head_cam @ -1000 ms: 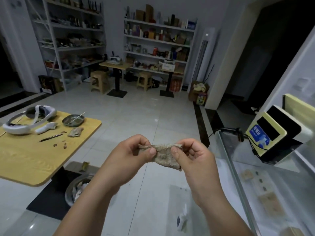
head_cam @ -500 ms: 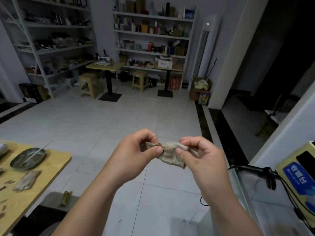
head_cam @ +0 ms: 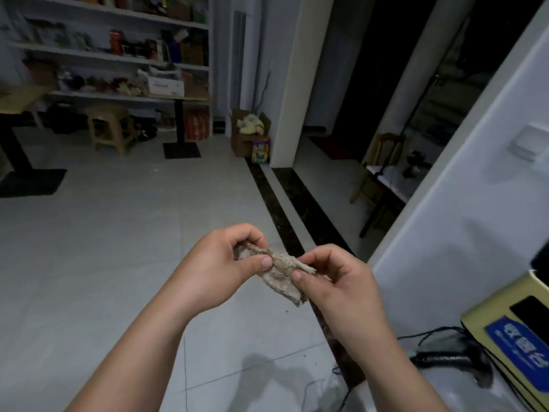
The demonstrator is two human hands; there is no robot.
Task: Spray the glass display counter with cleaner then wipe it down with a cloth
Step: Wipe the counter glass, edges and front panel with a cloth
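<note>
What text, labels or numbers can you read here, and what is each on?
Nothing reads for certain.
Blue label on the yellow box: white characters, tilted and blurred, unreadable.
White box on the shelf: dark print, too blurred.
Colourful box on the floor: print too small.

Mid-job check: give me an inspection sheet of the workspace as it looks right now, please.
Surface: only a corner of the glass counter shows, lower right; wetness cannot be told.
Job's things: cloth crumpled, held over the floor, off the counter; spray bottle, nothing seen.
Clutter: yellow box with blue label and black scanner on the counter.
Grippers: left hand and right hand each pinch an end of the cloth.
Cables: black cable loops beside the scanner.
Surroundings: tiled floor, stocked shelves, stool, cardboard box by the pillar.
</note>
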